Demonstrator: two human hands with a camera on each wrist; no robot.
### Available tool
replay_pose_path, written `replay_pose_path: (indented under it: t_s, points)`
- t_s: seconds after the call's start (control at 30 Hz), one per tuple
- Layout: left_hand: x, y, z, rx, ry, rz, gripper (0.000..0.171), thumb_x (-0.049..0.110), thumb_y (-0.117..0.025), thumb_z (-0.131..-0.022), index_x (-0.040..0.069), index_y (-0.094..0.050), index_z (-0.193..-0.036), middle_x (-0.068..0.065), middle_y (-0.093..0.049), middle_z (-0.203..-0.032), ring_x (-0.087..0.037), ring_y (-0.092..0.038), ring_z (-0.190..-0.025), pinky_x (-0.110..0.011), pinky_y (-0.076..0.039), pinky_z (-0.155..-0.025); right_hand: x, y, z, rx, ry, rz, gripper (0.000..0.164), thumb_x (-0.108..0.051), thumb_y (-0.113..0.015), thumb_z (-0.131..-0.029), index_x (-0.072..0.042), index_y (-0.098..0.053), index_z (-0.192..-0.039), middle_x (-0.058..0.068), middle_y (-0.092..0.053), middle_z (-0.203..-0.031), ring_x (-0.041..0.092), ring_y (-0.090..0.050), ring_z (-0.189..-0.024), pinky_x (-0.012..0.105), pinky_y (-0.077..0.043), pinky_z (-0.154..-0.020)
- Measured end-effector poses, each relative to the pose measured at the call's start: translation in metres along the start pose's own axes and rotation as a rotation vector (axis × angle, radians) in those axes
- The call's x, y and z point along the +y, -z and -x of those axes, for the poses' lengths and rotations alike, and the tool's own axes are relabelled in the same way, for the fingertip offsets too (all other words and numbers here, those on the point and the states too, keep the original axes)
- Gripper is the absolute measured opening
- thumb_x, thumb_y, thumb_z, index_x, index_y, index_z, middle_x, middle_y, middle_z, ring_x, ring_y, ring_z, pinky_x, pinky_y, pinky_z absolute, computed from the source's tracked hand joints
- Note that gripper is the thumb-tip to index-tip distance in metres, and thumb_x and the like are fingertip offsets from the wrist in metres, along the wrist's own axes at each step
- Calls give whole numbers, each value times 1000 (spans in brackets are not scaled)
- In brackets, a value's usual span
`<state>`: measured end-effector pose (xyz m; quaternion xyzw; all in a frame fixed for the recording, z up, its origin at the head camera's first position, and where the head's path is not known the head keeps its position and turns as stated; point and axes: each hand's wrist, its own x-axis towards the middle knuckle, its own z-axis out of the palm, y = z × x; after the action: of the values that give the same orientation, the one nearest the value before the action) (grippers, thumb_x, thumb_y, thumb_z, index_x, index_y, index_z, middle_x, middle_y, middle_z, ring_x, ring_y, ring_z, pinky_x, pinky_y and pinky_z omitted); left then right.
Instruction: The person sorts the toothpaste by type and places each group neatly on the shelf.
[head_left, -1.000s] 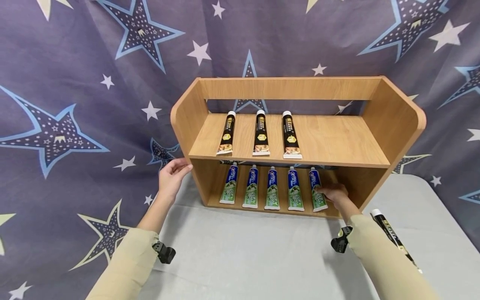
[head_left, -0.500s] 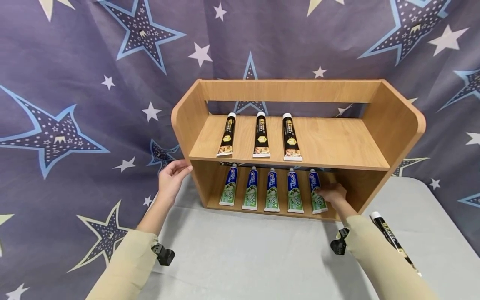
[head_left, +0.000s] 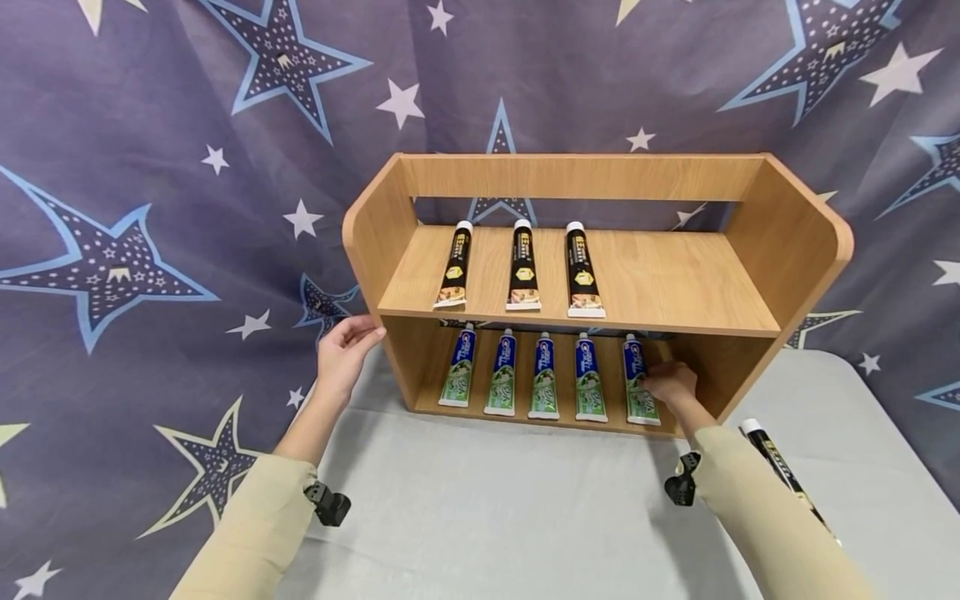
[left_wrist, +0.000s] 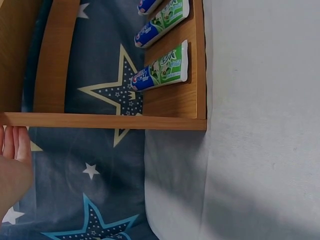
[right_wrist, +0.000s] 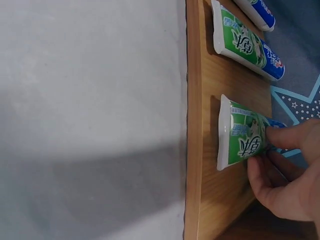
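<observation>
My right hand point(head_left: 672, 382) pinches the rightmost blue-and-green toothpaste tube point(head_left: 640, 387) on the lower board of the wooden shelf point(head_left: 705, 275). In the right wrist view, the thumb lies on the printed face of this toothpaste tube point(right_wrist: 242, 131), and curled fingers point(right_wrist: 262, 182) reach along its side. The tube's white crimped end faces the front edge. At the shelf's left side panel, my left hand point(head_left: 347, 350) rests its fingertips against the outer face. The left wrist view shows these fingers point(left_wrist: 15, 142) fairly straight and touching the panel point(left_wrist: 105, 120).
Several matching toothpaste tubes point(head_left: 545, 379) lie in a row to the left on the lower board. Three black tubes point(head_left: 522, 267) lie on the upper board. Another black tube point(head_left: 783, 471) is on the grey-white tabletop point(head_left: 480, 508), beside my right sleeve. A star-patterned curtain point(head_left: 225, 200) hangs behind.
The rightmost toothpaste tube has shifted slightly right and straightened a little, with my right hand moving along. My left hand stays at the side panel.
</observation>
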<state>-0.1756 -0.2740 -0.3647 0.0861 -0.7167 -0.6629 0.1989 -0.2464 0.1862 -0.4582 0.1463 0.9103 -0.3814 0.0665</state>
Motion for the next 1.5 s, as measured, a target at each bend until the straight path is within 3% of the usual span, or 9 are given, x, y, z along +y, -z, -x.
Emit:
replay_pose_path:
  t_s: [0.4, 0.53, 0.63, 0.8, 0.9, 1.03, 1.17, 1.33, 1.5]
  points:
    - [-1, -2, 0, -7, 5, 14, 17, -1, -68, -85, 0, -61, -100, 21, -65, -79, 5, -62, -79, -9, -53, -75, 2, 3, 4, 47, -4, -22, 43, -15, -71, -77, 4, -63, -114, 25, -58, -127, 38, -50, -119, 43, -43, -104]
    - [-2, -1, 0, -3, 3, 5, 19, -1, -68, -85, -2, -61, -102, 22, -65, -78, 5, -62, -79, -9, -53, -75, -1, 7, 10, 40, 16, -46, 41, -17, -73, -77, 3, -65, -112, 19, -67, -117, 35, -57, -113, 31, -50, -88]
    - [-1, 0, 0, -3, -1, 0, 18, -1, -68, -85, 0, -61, -101, 22, -65, -78, 5, -62, -79, -9, -53, -75, -1, 10, 19, 9, 67, -39, 40, -17, -72, -79, 3, -65, -114, 16, -71, -110, 34, -61, -107, 29, -49, -82]
    - [0, 0, 0, -2, -3, 5, 16, -2, -67, -85, 2, -61, -99, 22, -65, -78, 5, -62, -79, -8, -53, -75, 9, 12, 40, -18, 202, 27, 39, -20, -68, -84, 3, -65, -115, 18, -72, -108, 37, -63, -108, 47, -44, -99]
    - [0, 0, 1, 2, -3, 6, 16, -2, -68, -85, 2, -61, -99, 22, -65, -78, 6, -62, -79, -8, -52, -75, 18, 14, 55, -17, 235, 35, 38, -21, -69, -84, 3, -66, -113, 17, -73, -104, 35, -65, -104, 45, -47, -95]
    - [1, -1, 1, 8, -6, 9, 16, -2, -67, -85, 2, -62, -98, 22, -65, -77, 6, -62, -78, -8, -52, -75, 33, 18, 71, -31, 249, -5, 38, -20, -70, -84, 5, -65, -112, 19, -73, -102, 21, -70, -85, 27, -52, -77]
    - [1, -1, 2, 2, 9, 19, 16, -2, -67, -85, 2, -61, -99, 21, -65, -77, 6, -62, -79, -8, -53, -75, 53, 24, 83, -48, 260, -33, 38, -17, -71, -84, 8, -64, -111, 21, -72, -103, 2, -64, -73, 14, -50, -64]
    - [1, -1, 1, 2, 12, 23, 16, -2, -67, -85, 2, -61, -99, 21, -65, -78, 6, -62, -79, -8, -52, -75, 74, 35, 96, -25, 259, 14, 38, -21, -72, -85, 7, -66, -110, 21, -72, -102, -1, -64, -72, 15, -49, -62]
    - [1, -1, 1, 4, 16, 5, 17, 0, -68, -85, 2, -61, -100, 22, -64, -79, 6, -62, -80, -7, -52, -76, 91, 49, 104, -3, 255, 21, 38, -20, -70, -86, 8, -65, -112, 22, -72, -103, -14, -56, -69, 14, -49, -61]
